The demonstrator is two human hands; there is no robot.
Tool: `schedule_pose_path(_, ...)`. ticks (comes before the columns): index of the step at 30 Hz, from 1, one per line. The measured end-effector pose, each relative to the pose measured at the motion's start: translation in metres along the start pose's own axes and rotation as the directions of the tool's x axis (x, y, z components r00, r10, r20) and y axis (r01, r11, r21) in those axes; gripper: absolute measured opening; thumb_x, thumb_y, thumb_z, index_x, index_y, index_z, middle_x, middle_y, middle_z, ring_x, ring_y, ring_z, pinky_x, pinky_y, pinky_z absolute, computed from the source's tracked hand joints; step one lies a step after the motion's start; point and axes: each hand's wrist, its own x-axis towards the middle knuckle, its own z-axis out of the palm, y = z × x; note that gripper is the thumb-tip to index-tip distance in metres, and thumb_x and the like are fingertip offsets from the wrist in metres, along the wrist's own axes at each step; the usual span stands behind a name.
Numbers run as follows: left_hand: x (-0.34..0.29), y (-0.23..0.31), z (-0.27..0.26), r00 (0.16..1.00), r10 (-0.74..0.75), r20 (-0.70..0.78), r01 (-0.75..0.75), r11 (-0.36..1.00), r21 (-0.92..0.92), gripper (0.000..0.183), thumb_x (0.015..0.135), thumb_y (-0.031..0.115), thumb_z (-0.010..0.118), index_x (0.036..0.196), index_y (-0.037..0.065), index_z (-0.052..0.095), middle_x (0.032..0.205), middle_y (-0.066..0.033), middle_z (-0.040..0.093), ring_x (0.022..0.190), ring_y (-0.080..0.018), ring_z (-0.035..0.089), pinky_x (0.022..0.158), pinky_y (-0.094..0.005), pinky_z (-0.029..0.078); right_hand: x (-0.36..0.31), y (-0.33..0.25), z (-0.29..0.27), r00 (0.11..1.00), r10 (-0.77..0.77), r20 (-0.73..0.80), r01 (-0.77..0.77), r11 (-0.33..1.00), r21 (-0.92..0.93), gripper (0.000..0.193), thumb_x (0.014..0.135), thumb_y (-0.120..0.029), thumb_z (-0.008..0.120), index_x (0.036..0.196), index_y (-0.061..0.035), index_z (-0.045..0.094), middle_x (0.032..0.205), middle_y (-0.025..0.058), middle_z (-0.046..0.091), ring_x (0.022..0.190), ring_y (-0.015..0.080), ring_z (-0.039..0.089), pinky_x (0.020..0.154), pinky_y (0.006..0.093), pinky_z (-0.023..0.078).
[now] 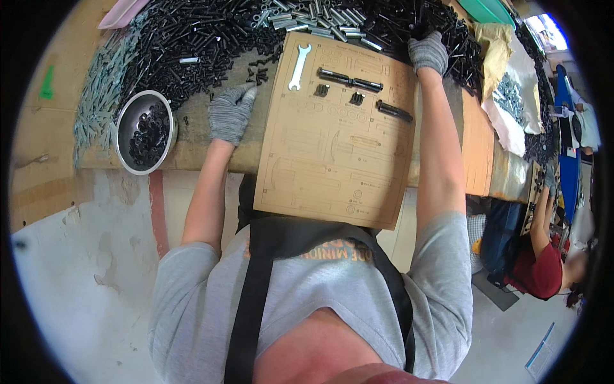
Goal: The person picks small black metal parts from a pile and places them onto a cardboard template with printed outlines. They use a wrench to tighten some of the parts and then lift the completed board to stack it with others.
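Observation:
A brown cardboard sheet (300, 166) printed with outline drawings lies in front of me, overhanging the table edge. On it rest a silver open-end wrench (299, 66), a long black rod-like part (350, 80), a shorter pair of black rods (394, 111) and two small clusters of black screws (357, 98). My left hand (230, 114), in a grey knit glove, is on the table left of the sheet, thumb apart from the fingers, close to some loose black screws (258, 72). Gloved too, my right hand (428, 54) has curled fingers at the black bolt pile (457, 54); their contents are hidden.
A metal bowl (147, 168) of black nuts or washers sits at the table's left edge. Behind are heaps of black bolts (192, 38), silver tubes (320, 19) and pale metal strips (102, 96). Another person (537, 262) works at far right.

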Motion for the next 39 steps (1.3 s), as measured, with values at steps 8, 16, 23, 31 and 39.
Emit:
schedule_pose_path(8,0.004,-0.013,0.002,0.998,0.044,-0.036,-0.049,0.991,-0.127,0.026,0.087,0.023,0.065,0.103,0.004,0.069,0.096,-0.0121,0.070,0.085,-0.0191,0.065,0.081,-0.0290,0.049,-0.018,0.021,-0.013,0.995,0.050,-0.087,-0.035,0.986,0.162,0.054,0.073,-0.033,0.068,0.117,-0.0078,0.053,0.100,0.0201,0.067,0.093,0.0372,0.064,0.085,0.0432,0.049)
schedule_pose_path(16,0.001,0.057,-0.002,0.905,0.101,0.413,-0.014,0.978,-0.209,0.035,0.087,0.032,0.061,0.110,0.006,0.067,0.107,-0.0111,0.067,0.097,-0.0207,0.063,0.087,-0.0317,0.048,-0.160,0.084,-0.051,0.726,-0.681,0.096,0.619,0.709,0.338,0.012,0.077,-0.014,0.069,0.089,-0.0120,0.067,0.087,0.0055,0.067,0.076,0.0245,0.065,0.067,0.0332,0.053)
schedule_pose_path(23,-0.010,0.150,0.094,0.651,0.358,0.669,-0.465,0.885,-0.021,0.038,0.085,0.036,0.058,0.113,0.010,0.064,0.108,-0.0132,0.065,0.099,-0.0291,0.062,0.089,-0.0387,0.047,-0.184,0.098,-0.052,0.837,-0.539,0.087,0.465,0.787,0.406,0.021,0.076,-0.013,0.071,0.096,-0.0064,0.068,0.086,0.0108,0.064,0.077,0.0268,0.064,0.069,0.0317,0.051)
schedule_pose_path(31,-0.019,0.153,0.115,0.642,0.373,0.669,-0.534,0.845,0.041,0.034,0.085,0.037,0.059,0.109,0.013,0.065,0.104,-0.0104,0.066,0.096,-0.0287,0.062,0.085,-0.0396,0.047,-0.188,0.113,-0.041,0.909,-0.400,0.113,0.289,0.804,0.519,0.024,0.079,-0.018,0.070,0.101,-0.0073,0.067,0.088,0.0105,0.063,0.076,0.0241,0.063,0.071,0.0316,0.050)
schedule_pose_path(39,0.002,0.171,0.124,0.641,0.549,0.537,-0.699,0.706,0.113,0.033,0.087,0.027,0.058,0.115,0.011,0.061,0.115,-0.0092,0.059,0.106,-0.0260,0.057,0.092,-0.0374,0.045,-0.144,0.117,-0.038,0.897,-0.407,0.172,0.242,0.778,0.579,0.027,0.077,-0.018,0.072,0.101,-0.0065,0.069,0.090,0.0106,0.067,0.077,0.0233,0.065,0.073,0.0323,0.051)
